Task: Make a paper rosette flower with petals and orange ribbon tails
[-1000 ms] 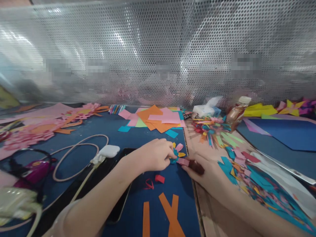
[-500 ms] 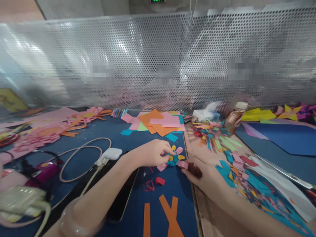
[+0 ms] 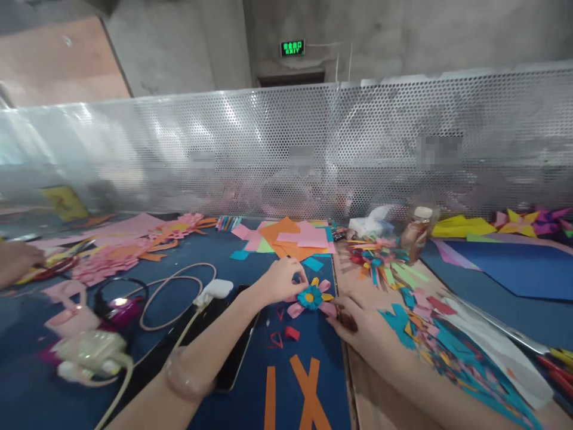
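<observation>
A paper flower point(image 3: 310, 297) lies on the blue table mat, with a yellow centre, a fringed teal ring and pink and yellow petals. At its left edge my left hand point(image 3: 283, 280) has its fingers curled in a pinch, a petal partly hidden by the fingertips. On the opposite side, my right hand point(image 3: 356, 319) pinches a pink petal between thumb and forefinger. Just below the flower are a small red paper piece point(image 3: 292, 333) and thin red curled strips point(image 3: 276, 340). Orange paper strips point(image 3: 308, 388) lie nearer to me, two of them crossed.
A black phone point(image 3: 235, 358) and a white cable point(image 3: 179, 269) lie by my left forearm. Coloured paper sheets point(image 3: 295, 233) are stacked at the back. Paper scraps point(image 3: 456, 340), scissors point(image 3: 505, 325) and a bottle point(image 3: 417, 230) are on the right. Another person's hand point(image 3: 18, 263) is at far left.
My left fingers have drawn back from the flower's centre to its left edge, uncovering the yellow middle. My right hand stays by the right petal. The camera has tilted upward.
</observation>
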A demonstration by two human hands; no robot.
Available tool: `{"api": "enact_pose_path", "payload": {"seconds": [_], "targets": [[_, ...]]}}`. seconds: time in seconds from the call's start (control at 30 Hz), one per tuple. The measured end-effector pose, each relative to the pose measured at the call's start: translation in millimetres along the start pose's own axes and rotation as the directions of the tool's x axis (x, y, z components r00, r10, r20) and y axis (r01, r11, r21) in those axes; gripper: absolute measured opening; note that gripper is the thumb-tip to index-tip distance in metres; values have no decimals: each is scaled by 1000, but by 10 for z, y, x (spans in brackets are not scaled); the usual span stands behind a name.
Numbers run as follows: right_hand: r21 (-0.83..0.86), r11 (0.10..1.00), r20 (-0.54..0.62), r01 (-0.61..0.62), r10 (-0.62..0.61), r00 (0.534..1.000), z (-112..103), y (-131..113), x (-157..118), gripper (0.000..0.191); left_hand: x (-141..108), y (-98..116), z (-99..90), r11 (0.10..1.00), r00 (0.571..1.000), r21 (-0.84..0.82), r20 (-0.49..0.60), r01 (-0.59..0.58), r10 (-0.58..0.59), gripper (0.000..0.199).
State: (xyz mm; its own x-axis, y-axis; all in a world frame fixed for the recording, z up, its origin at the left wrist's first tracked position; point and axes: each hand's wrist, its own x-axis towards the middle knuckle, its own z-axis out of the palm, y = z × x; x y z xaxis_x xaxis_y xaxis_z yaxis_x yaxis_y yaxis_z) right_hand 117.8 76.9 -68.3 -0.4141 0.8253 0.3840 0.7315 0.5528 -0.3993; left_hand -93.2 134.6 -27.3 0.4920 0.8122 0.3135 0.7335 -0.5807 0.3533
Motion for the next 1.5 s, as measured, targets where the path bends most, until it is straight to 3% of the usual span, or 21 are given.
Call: {"api": "enact_pose_path", "payload": {"seconds": [0.4, 0.6, 0.83, 0.97, 1.1, 1.23, 1.5], "targets": [[-10, 999, -57, 47, -48, 997, 35, 44, -22, 12, 33, 9, 82, 990, 999, -141, -30, 9, -13, 5], [44, 999, -109, 3, 1, 994, -25, -18, -43, 30, 27, -26, -13, 977, 994, -209, -105, -53, 32, 7], [102, 995, -103, 8, 2, 995, -138, -125, -63, 24, -1, 99, -188, 969, 981, -211, -170, -128, 93, 10], [124, 992, -129, -13, 29, 991, -156, -142, -68, 9, -14, 124, -205, 967, 984, -217, -145, -135, 105, 10], [105, 994, -198, 3, 18, 980, -193, -149, -66, 11, -4, 48, -107, 969, 991, -215, -81, -119, 103, 9], [109, 994, -191, -15, 36, 981, -238, -175, -39, 7, 15, -7, -17, 979, 997, -191, -43, -76, 69, 11], [123, 992, -149, -12, 30, 988, -119, -97, -27, 11, -8, 114, -113, 975, 991, -182, 34, -124, 133, 13]]}}
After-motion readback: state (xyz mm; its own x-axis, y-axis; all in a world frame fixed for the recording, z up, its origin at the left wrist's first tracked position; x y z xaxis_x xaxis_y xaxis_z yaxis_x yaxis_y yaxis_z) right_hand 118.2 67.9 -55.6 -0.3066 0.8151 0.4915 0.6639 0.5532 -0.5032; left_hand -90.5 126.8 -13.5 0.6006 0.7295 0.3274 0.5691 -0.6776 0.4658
